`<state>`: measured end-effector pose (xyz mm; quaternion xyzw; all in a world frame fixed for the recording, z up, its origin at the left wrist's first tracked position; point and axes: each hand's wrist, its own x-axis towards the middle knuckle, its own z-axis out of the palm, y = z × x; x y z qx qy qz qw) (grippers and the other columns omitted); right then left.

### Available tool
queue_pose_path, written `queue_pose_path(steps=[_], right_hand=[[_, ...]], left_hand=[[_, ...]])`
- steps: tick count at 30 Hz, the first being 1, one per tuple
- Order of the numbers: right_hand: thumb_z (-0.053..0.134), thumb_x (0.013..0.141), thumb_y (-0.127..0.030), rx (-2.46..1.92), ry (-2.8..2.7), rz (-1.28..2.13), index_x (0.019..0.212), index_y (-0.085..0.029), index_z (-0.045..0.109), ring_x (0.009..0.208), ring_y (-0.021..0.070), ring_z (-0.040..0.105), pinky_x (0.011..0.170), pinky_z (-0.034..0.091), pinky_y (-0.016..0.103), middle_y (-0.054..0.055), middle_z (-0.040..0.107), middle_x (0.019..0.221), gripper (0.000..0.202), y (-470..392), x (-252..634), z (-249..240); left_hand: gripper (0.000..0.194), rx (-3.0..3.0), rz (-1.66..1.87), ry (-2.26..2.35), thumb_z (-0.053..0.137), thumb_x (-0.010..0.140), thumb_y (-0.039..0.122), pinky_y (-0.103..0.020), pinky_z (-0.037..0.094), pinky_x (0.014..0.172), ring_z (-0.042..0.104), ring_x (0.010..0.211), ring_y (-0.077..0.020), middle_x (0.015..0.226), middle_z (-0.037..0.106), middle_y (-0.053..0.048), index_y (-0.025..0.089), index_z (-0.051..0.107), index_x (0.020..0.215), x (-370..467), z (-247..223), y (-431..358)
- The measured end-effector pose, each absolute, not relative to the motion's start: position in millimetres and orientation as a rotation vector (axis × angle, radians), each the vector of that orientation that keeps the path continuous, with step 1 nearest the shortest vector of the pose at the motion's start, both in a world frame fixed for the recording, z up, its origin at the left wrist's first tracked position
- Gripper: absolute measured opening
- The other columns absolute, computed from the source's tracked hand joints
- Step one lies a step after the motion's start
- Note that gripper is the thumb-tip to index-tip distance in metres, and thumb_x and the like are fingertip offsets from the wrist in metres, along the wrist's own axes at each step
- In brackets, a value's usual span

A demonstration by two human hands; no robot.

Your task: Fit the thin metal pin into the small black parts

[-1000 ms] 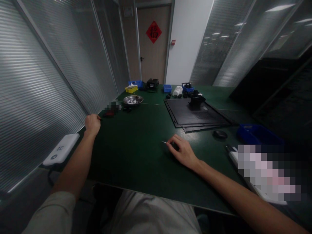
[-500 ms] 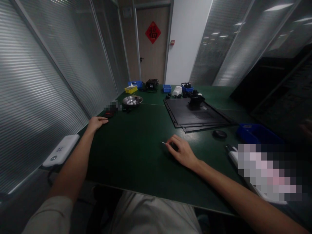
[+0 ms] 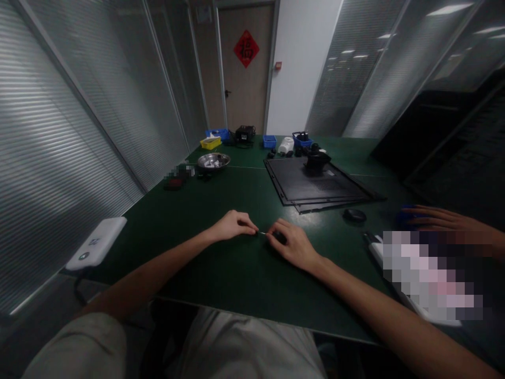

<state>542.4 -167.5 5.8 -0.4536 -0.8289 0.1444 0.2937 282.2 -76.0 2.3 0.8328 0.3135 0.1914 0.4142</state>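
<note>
Near the middle of the table, my right hand (image 3: pixel 294 245) is closed around a screwdriver with a dark handle; its thin metal shaft (image 3: pixel 263 233) points left. My left hand (image 3: pixel 233 225) faces it with thumb and fingers pinched together. A small dark piece (image 3: pixel 256 232) shows at those fingertips, right by the shaft's tip. Its kind is too small to make out, and I cannot tell whether the tip touches it. Both hands are low over the green table (image 3: pixel 221 268).
Black flat panels (image 3: pixel 292 181) lie beyond my right hand, with a dark round object (image 3: pixel 354 215) nearer. A metal bowl (image 3: pixel 213 161) stands at back left. Another person's hand (image 3: pixel 453 218) reaches in from the right over a blue bin. A white power bank (image 3: pixel 97 243) lies at the left edge.
My left hand has come from the dark red item at the left edge to the screwdriver's tip, pinching a small piece. My right hand stays put. Another person's hand has reached in at the right.
</note>
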Motion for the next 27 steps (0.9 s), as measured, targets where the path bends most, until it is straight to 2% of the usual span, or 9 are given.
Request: queue_pose_path(steps=[4,11,19,27], right_hand=[[0.059,0.1,-0.029,-1.262,-2.243,0.357,0.095,-0.023,0.066,0.073,0.0154,0.06,0.066,0.043,0.028,0.002,0.063,0.092,0.011,-169,541,7],[0.058,0.101,-0.031,-1.327,-2.305,0.316,0.095,-0.024,0.066,0.074,0.0155,0.06,0.064,0.039,0.028,0.002,0.062,0.094,0.013,-170,539,8],[0.056,0.102,-0.032,-1.362,-2.346,0.322,0.098,-0.023,0.067,0.074,0.0145,0.06,0.064,0.037,0.027,0.001,0.061,0.096,0.015,-172,539,10],[0.054,0.104,-0.033,-1.356,-2.38,0.305,0.099,-0.023,0.066,0.077,0.015,0.061,0.065,0.037,0.027,0.002,0.062,0.098,0.016,-173,538,11]], left_hand=[[0.025,2.137,0.538,0.764,0.075,0.092,0.036,-0.027,0.043,0.071,0.061,0.083,-0.0163,0.099,0.072,-0.005,0.021,0.081,0.111,287,5,-90],[0.029,2.247,0.5,0.661,0.072,0.095,0.037,-0.028,0.044,0.074,0.062,0.089,-0.0173,0.107,0.071,-0.007,0.021,0.077,0.118,280,15,-94],[0.03,2.233,0.5,0.669,0.074,0.093,0.039,-0.027,0.045,0.076,0.063,0.09,-0.0178,0.107,0.072,-0.008,0.019,0.078,0.116,281,13,-95],[0.024,2.188,0.526,0.681,0.076,0.092,0.034,-0.026,0.044,0.077,0.063,0.088,-0.0172,0.101,0.072,-0.007,0.018,0.08,0.109,284,12,-98]])
